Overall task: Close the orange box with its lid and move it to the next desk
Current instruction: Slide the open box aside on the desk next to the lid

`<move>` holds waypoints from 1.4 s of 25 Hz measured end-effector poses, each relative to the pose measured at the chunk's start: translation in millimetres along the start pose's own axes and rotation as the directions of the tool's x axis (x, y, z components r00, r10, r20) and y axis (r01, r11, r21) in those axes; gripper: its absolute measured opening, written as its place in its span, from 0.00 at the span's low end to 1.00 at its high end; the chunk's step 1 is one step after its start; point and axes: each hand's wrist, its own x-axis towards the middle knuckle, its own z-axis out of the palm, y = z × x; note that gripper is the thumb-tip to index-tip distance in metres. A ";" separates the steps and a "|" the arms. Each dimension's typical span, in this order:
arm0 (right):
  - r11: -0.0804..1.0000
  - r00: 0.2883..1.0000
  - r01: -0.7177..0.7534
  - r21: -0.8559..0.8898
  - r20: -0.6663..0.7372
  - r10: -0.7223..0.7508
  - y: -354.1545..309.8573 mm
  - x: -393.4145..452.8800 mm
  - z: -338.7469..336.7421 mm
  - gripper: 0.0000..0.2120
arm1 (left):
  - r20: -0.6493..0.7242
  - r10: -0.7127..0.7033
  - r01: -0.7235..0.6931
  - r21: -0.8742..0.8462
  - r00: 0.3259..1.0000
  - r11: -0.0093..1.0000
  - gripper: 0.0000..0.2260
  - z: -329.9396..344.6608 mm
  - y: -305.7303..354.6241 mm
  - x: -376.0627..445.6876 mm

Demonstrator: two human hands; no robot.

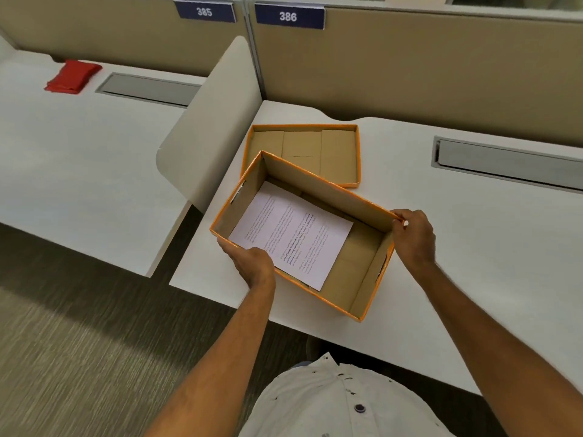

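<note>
Print on paper too small to read; orange box hides lid near corner; forearms cut by bottom edge.

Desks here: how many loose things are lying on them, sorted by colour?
Orange: 2, the open box and its lid lying inside up behind it
White: 1, the printed sheet in the box
Red: 1, a folded cloth on the other desk
Total: 4
</note>
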 end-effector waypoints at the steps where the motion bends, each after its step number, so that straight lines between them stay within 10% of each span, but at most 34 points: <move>1: 0.999 0.999 -0.027 0.016 -0.024 0.028 9.6 -6.6 -8.2 0.12 | 0.019 0.034 -0.034 0.012 0.999 0.999 0.34 5.3 4.8 -3.5; 12: 0.894 0.898 -0.313 0.321 -0.206 0.389 116.1 -58.1 -104.2 0.10 | 0.354 0.239 -0.311 0.163 0.904 0.936 0.23 153.4 48.2 -53.4; 26: 0.594 0.701 -0.399 0.699 -0.185 0.688 158.1 -112.3 -130.6 0.07 | 0.822 0.226 -0.494 0.077 0.524 0.866 0.20 275.3 64.0 -111.0; 35: 0.540 0.670 -0.479 0.692 -0.109 0.735 159.1 -108.2 -111.1 0.08 | 0.849 0.107 -0.435 0.154 0.518 0.887 0.18 289.8 47.0 -95.0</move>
